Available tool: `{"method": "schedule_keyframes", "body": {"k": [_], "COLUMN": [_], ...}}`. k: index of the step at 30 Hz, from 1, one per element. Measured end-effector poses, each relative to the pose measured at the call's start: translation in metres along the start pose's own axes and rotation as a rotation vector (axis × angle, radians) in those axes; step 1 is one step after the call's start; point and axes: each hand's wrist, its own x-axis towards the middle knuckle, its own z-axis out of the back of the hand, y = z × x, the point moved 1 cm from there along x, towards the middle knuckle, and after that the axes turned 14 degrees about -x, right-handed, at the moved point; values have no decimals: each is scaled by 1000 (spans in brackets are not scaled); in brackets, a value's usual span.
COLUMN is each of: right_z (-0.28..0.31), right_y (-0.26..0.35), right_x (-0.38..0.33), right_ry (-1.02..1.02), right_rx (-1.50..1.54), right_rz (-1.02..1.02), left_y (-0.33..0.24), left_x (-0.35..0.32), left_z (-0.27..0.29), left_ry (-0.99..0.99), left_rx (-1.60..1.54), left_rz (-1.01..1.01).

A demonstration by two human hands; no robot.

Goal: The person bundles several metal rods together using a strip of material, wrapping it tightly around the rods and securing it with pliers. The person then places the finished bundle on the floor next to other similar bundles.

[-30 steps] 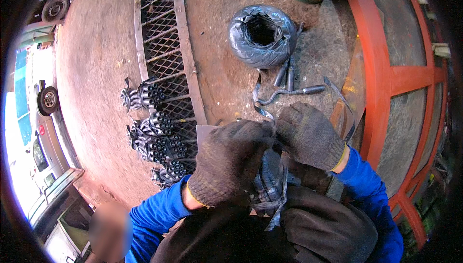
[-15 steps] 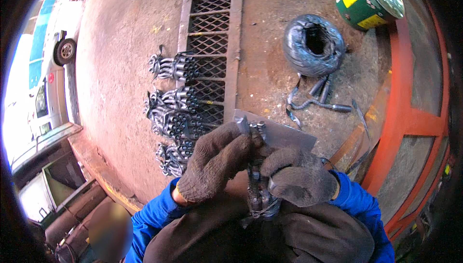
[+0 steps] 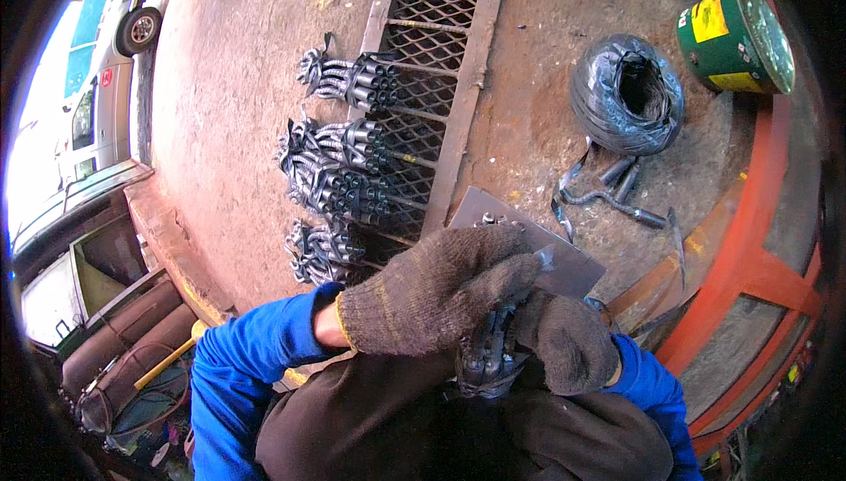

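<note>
Grey knit gloves crowd together low in the view: the left hand (image 3: 441, 291) folds over the top of a bundle of short metal tubes (image 3: 489, 353), fingers closed on it, while the right hand (image 3: 564, 344) clamps it from the side, so the bundle sits pinned upright against the lap for close work. Finished bundles (image 3: 339, 164) lie in rows by the metal grate (image 3: 441, 67), out of the way. Since half a second ago, the left glove has slid further over the top and the view has tipped.

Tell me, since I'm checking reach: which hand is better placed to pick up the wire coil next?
Probably the right hand: the wire coil lies on the floor up on its side. The left hand sits across the bundle of metal pieces, farther away.
</note>
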Motion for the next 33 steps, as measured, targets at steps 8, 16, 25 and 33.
{"method": "schedule_keyframes", "body": {"k": [8, 16, 25, 33], "right_z": [-5, 17, 37, 62], "right_y": [-15, 30, 54, 18], "right_x": [2, 6, 9, -63], "right_ry": [79, -180, -619, -1028], "right_rx": [136, 9, -172, -814], "right_rz": [-77, 88, 206, -224], "left_y": [0, 2, -18, -20], "left_x": [6, -2, 8, 4], "left_z": [10, 2, -21, -42], "left_ry": [125, 29, 171, 584], "left_rx": [45, 88, 985, 937], "left_rz": [-67, -103, -645, -326]}}
